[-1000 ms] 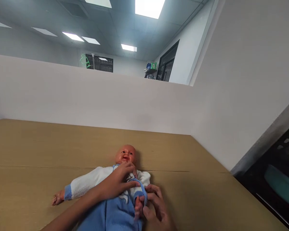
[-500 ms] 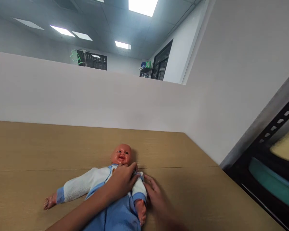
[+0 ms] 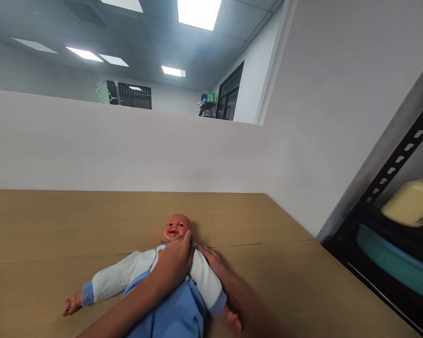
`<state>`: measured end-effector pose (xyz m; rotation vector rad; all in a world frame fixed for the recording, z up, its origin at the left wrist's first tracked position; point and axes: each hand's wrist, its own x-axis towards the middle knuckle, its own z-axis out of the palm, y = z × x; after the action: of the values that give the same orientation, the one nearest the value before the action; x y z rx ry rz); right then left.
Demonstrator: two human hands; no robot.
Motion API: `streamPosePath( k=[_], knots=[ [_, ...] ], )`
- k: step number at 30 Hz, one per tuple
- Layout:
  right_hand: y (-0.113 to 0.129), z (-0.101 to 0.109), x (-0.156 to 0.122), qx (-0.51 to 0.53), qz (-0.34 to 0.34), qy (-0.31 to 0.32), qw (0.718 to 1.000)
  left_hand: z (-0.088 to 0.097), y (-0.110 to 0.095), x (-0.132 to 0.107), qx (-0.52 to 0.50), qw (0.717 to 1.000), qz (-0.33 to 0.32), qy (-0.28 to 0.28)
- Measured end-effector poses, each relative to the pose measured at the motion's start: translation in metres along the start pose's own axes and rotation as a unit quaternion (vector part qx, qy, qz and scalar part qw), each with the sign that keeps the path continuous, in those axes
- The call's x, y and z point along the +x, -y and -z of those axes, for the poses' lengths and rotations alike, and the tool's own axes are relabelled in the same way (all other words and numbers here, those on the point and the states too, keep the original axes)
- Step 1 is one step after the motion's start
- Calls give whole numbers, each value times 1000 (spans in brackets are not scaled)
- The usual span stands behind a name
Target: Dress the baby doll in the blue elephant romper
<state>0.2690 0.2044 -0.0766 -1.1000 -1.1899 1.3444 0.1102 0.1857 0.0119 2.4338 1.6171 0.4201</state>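
- Doll [image 3: 171, 305] on its back on the brown table [image 3: 74, 220], head [image 3: 176, 225] toward the far wall [image 3: 162, 155], lower body running out of view at the bottom.
- My left hand [image 3: 178, 258]: across the chest, fingers curled at the neck and shoulder, just under the chin. Fingertips partly hidden; can't tell if they pinch cloth or only press.
- My right hand [image 3: 211, 260]: along the outer side of the near white sleeve [image 3: 206, 277], fingers at the shoulder. Thumb out of sight, so can't confirm a pinch.
- Near sleeve slants down to a blue cuff [image 3: 218, 303]; the doll's hand [image 3: 232, 321] pokes out, blurred. Other sleeve [image 3: 123, 272] lies stretched out to the left, neither hand on it.
- Risk: doll could slide or roll. Cause: right hand pushing at one shoulder with the left bearing too lightly on the chest.
- Risk: sleeve could twist or bunch. Cause: cloth dragged at the shoulder while the loose arm swings with it.
- Risk: neckline could get strained. Cause: both hands pulling apart at the same seam.
- Risk: poor view of the fastening area. Cause: my own left hand and forearm cover most of the chest.
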Motion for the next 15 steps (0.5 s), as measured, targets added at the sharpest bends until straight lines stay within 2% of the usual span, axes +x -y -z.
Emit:
streamPosePath(
  k=[3, 5, 7, 10, 11, 12, 13, 14, 15],
  knots=[
    [9, 0, 5, -20, -24, 51, 998, -2, -1, 3, -3, 1000, 10, 1],
    [17, 2, -4, -38, -33, 75, 996, -2, 0, 3, -5, 1000, 15, -1],
    [30, 6, -23, -57, -33, 91, 994, -1, 1, 3, -5, 1000, 9, -2],
    [58, 12, -65, -166, -14, 121, 979, 2, 4, 2, 9, 1000, -16, 1],
    [71, 15, -80, -312, 6, 137, 940, 4, 5, 2, 18, 1000, -21, 2],
    [84, 19, -93, -440, 10, 129, 889, 6, 7, 2, 28, 999, -24, 2],
    [97, 23, -103, -522, 2, 108, 846, 8, 8, 2, 39, 999, -26, 0],
    [110, 29, -109, -565, -8, 119, 817, 10, 9, 2, 48, 998, -29, -5],
    [122, 37, -112, -580, -7, 144, 802, 12, 9, 1, 56, 998, -35, -10]
  ],
)
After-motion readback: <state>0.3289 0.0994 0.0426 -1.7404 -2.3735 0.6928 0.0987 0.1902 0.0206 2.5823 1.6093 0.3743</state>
